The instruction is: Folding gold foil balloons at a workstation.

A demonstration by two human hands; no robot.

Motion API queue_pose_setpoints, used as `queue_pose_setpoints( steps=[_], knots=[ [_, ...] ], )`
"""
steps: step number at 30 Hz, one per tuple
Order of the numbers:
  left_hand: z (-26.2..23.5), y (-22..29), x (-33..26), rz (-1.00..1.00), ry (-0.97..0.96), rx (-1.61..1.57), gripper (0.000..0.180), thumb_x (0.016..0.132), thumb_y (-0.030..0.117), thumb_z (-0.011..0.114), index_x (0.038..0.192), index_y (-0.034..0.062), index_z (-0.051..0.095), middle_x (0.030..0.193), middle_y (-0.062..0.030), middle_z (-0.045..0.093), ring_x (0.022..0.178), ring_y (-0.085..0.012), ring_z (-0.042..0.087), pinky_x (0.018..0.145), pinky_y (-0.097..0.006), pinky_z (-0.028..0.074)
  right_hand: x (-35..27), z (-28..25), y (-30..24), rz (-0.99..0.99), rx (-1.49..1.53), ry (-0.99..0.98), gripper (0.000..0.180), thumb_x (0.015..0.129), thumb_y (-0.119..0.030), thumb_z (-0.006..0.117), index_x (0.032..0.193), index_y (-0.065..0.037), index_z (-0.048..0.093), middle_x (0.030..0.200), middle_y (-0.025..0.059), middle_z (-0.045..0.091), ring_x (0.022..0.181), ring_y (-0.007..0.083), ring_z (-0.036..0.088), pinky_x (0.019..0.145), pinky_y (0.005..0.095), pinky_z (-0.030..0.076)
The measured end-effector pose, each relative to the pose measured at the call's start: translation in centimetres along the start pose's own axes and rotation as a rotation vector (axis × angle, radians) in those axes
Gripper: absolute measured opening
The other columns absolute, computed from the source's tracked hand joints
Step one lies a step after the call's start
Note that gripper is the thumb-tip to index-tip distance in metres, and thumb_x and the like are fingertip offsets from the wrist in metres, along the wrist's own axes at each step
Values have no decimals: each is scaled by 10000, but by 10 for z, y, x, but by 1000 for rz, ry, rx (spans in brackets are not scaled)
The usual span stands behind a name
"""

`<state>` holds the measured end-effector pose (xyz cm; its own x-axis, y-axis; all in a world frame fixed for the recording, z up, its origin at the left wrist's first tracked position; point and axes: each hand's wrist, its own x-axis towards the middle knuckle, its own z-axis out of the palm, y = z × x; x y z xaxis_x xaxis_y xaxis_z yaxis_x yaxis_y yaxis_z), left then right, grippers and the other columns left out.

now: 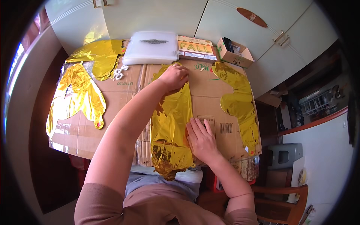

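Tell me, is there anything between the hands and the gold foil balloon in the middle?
Nothing visible. The left hand presses directly on the far end of the middle balloon, and the right hand lies flat at its right edge, partly on the cardboard. The other balloons lie apart, at the sides.

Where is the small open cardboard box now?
The small cardboard box stands at the far right corner of the table, beside the flat printed package.
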<state>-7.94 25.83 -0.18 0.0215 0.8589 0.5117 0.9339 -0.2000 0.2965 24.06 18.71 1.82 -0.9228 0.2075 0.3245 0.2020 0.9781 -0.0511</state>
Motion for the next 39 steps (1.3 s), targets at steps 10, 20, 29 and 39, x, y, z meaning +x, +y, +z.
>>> queue_pose_setpoints(
  steps=[10, 20, 29, 39],
  knots=[
    [-67, 69, -53, 173, 64, -98, 332, 870, 156, 719, 1191, 88, 668, 1326, -151, 592, 1201, -374, 573, 1011, -486, 466, -3, -2, -2, 27, -13, 3, 475, 921, -166, 625, 1338, 52, 558, 1391, 243, 570, 1318, 368, 536, 1170, 555, 322],
    [-125, 155, -209, 212, -232, -189, 331, 836, 145, 742, 1142, 34, 682, 1195, -130, 639, 1187, -329, 597, 1046, -472, 454, -2, 3, -1, -8, -76, 13, 491, 942, -235, 633, 1362, 9, 560, 1422, 193, 566, 1328, 338, 528, 1192, 527, 299],
    [-129, 163, -228, 188, -364, -158, 701, 794, 375, 781, 1367, 44, 553, 1473, -159, 515, 1413, -326, 450, 1193, -549, 277, -18, 1, 5, 55, 10, 28, 465, 977, -289, 618, 1373, -51, 562, 1454, 145, 560, 1368, 346, 494, 1190, 514, 301],
    [-121, 181, -244, 90, -303, -9, 752, 731, 320, 807, 1385, 81, 523, 1532, -159, 430, 1448, -356, 382, 1205, -535, 262, -29, 0, 18, 53, 250, 115, 309, 921, -264, 713, 1161, -102, 607, 1450, 145, 557, 1358, 364, 499, 1175, 528, 332]
  ],
)
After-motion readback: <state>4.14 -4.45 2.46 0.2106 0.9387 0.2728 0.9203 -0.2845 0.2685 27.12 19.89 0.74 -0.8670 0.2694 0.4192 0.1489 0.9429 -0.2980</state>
